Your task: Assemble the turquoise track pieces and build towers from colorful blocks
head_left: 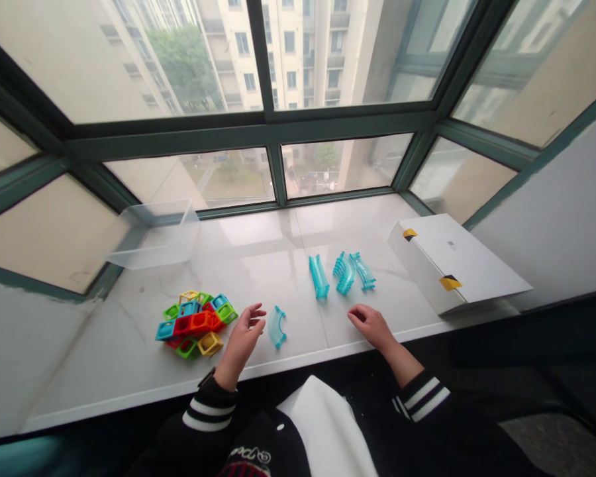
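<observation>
My left hand [248, 329] hovers at the sill's front, its fingers loosely apart and nothing visible in them. Just right of its fingertips lies a curved translucent blue track piece [276, 327]. To its left is a heap of square colored blocks [197, 323] in red, green, blue and yellow. My right hand [370, 324] rests near the front edge with fingers curled in, and I see nothing held. Beyond it lie a straight group of blue track pieces [318, 276], a curved group of track pieces [345, 272] and another track piece [364, 271].
A clear plastic bin [153, 257] stands at the back left of the white marble sill [258, 258]. On the right sits a white box [469, 262] with yellow-and-black tape. Green-framed windows [350, 126] enclose the sill.
</observation>
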The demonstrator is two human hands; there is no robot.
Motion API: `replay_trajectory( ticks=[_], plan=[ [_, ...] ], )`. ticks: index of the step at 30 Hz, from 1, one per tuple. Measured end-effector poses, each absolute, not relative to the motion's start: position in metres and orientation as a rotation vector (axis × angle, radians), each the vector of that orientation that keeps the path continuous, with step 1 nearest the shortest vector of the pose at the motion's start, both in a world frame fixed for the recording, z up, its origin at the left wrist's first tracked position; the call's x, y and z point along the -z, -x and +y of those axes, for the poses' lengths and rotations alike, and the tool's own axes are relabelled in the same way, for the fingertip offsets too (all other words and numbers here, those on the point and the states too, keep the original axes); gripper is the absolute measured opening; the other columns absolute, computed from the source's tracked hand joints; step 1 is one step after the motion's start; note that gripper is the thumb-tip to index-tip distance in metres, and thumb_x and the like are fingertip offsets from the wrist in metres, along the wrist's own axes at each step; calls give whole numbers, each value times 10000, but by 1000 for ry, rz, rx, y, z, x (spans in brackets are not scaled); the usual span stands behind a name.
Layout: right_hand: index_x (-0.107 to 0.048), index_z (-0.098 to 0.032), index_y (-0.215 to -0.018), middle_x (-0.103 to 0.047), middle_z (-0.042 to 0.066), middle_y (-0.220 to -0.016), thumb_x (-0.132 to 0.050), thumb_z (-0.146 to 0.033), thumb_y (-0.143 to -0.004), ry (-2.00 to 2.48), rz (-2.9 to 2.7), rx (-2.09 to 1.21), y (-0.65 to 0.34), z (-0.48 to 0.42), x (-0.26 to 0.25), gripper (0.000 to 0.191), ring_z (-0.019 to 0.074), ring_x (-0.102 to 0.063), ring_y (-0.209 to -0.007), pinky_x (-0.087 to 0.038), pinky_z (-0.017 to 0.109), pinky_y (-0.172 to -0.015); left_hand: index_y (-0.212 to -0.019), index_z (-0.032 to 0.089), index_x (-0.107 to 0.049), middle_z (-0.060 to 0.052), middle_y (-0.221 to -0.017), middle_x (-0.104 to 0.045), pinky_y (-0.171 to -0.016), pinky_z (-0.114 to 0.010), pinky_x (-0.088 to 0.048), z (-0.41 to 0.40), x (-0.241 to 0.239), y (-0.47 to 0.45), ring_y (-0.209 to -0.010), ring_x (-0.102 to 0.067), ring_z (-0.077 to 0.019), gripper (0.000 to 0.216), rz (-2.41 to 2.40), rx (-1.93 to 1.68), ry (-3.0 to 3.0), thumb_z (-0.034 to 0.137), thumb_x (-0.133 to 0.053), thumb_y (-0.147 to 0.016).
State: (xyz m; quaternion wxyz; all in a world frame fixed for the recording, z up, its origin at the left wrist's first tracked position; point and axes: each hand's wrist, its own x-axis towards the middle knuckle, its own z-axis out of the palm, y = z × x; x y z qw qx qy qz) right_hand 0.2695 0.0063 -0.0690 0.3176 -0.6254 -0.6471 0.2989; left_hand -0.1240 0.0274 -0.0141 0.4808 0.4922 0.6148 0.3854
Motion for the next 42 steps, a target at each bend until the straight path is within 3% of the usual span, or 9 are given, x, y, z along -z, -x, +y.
replay_trajectory(
  ticks=[6, 11, 19, 27, 35, 42],
  plan=[
    [-775, -233, -983, -766, 50, -932, -637, -334, -925, 1590, -1997, -992, -224, -3, 75, 181, 205, -672, -817, -508, 319, -783, -1362, 175, -667, -153, -1245, -680, -947, -447, -578, -9, 54, 134, -1006, -701, -263, 715, 1539, -717, -1270, 538, -711, -747],
    [-792, -236, -981, -758, 45, -918, -638, -281, -923, 1686, -2083, -926, -205, -6, 74, 171, 206, -664, -834, -477, 315, -782, -1232, 193, -764, -128, -1169, -691, -1008, -463, -545, -16, 70, 123, -990, -699, -284, 639, 1488, -701, -1310, 595, -755, -735],
    [-787, -235, -954, -740, 50, -918, -629, -274, -910, 1693, -2098, -868, -203, -12, 73, 170, 222, -659, -882, -488, 340, -835, -1102, 193, -771, -91, -1048, -705, -978, -470, -550, -13, 75, 111, -893, -676, -278, 553, 1521, -782, -1373, 581, -786, -708],
    [-788, -236, -956, -739, 50, -919, -631, -281, -908, 1684, -2096, -860, -203, -13, 75, 170, 220, -654, -893, -487, 338, -859, -1169, 165, -712, -161, -1258, -708, -886, -411, -576, -12, 65, 116, -936, -722, -262, 645, 1581, -938, -1193, 611, -829, -719],
    [-786, -236, -953, -740, 52, -904, -611, -319, -916, 1662, -2104, -857, -204, -13, 76, 197, 230, -653, -888, -493, 357, -857, -1079, 153, -696, -119, -1035, -738, -866, -413, -588, -5, 43, 127, -904, -730, -256, 605, 1661, -1137, -1138, 662, -792, -767],
    [-788, -235, -945, -743, 59, -889, -612, -378, -908, 1632, -2061, -900, -207, -13, 81, 230, 241, -662, -864, -518, 393, -854, -1156, 168, -669, -62, -974, -708, -802, -347, -574, -7, 28, 132, -814, -697, -195, 485, 1631, -1172, -1195, 504, -761, -818]
  ],
)
